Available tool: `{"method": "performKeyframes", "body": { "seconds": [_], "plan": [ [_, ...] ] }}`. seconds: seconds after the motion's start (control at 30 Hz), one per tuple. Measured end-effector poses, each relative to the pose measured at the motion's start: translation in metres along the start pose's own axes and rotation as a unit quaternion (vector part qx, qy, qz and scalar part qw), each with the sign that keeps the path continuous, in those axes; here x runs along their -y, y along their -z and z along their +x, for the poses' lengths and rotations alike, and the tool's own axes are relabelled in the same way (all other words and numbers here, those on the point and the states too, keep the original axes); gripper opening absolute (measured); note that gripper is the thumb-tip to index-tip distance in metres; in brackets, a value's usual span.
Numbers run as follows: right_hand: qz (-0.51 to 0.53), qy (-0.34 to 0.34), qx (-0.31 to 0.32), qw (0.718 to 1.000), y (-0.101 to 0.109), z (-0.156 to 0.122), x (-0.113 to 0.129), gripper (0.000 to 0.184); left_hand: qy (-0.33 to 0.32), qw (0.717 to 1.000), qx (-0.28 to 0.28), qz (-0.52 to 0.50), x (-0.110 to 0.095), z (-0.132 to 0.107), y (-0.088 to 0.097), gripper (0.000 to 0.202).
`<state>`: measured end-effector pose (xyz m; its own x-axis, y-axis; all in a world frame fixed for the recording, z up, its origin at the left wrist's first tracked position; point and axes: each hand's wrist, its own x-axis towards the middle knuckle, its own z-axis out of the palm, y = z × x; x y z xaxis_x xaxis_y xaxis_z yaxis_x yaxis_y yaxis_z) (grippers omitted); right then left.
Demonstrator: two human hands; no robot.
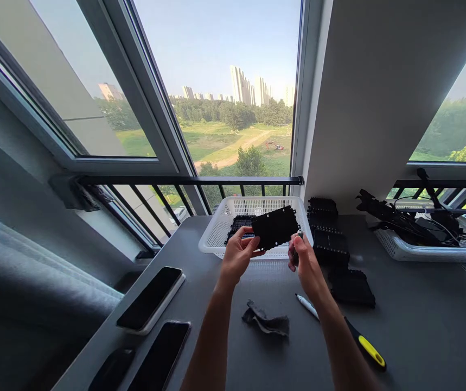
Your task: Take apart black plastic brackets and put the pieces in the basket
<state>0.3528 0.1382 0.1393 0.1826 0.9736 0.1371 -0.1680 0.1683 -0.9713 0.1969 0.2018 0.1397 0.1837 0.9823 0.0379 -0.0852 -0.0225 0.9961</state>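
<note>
A flat black rectangular panel (275, 228) with small notches along its edges is raised over the front of a white plastic basket (216, 239). My left hand (241, 250) pinches its left end, thumb on the near face. At the panel's lower right corner, my right hand (304, 255) is closed round a small dark tool (297, 252) with a bright tip; its kind is mostly hidden by my fingers. Inside the basket lies another black slotted piece (238, 225). Below my hands, a crumpled dark grey cloth (267, 320) rests on the grey table (257, 369).
Stacked black panels (330, 244) stand right of the basket, with more (352, 288) nearer. A white marker (307, 307) and a yellow-black handle (369, 350) lie by my right forearm. Phones (151, 298) lie left. A second basket (423, 250) holds cables and black parts.
</note>
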Motion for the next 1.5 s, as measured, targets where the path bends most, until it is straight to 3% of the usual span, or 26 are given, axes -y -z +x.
{"method": "performKeyframes", "body": {
  "seconds": [0.17, 0.33, 0.77, 1.13, 1.5],
  "plan": [
    [0.141, -0.139, 0.143, 0.97, -0.026, 0.0, -0.008, 0.037, -0.034, 0.998, 0.038, 0.041, 0.0, -0.003, -0.005, 0.038],
    [0.229, -0.225, 0.199, 0.926, -0.034, 0.004, -0.015, 0.034, -0.069, 0.989, 0.068, 0.11, 0.0, -0.004, -0.005, 0.031],
    [0.282, -0.286, 0.172, 0.9, -0.023, 0.009, -0.01, 0.023, -0.106, 0.974, 0.095, 0.176, -0.007, -0.012, -0.008, 0.016],
    [0.341, -0.294, 0.148, 0.881, -0.017, 0.012, -0.007, 0.021, -0.126, 0.964, 0.067, 0.223, -0.004, -0.01, -0.005, 0.015],
    [0.4, -0.276, 0.097, 0.868, 0.018, 0.024, -0.005, 0.024, -0.108, 0.974, 0.032, 0.196, -0.005, -0.008, 0.0, 0.031]
  ]
}}
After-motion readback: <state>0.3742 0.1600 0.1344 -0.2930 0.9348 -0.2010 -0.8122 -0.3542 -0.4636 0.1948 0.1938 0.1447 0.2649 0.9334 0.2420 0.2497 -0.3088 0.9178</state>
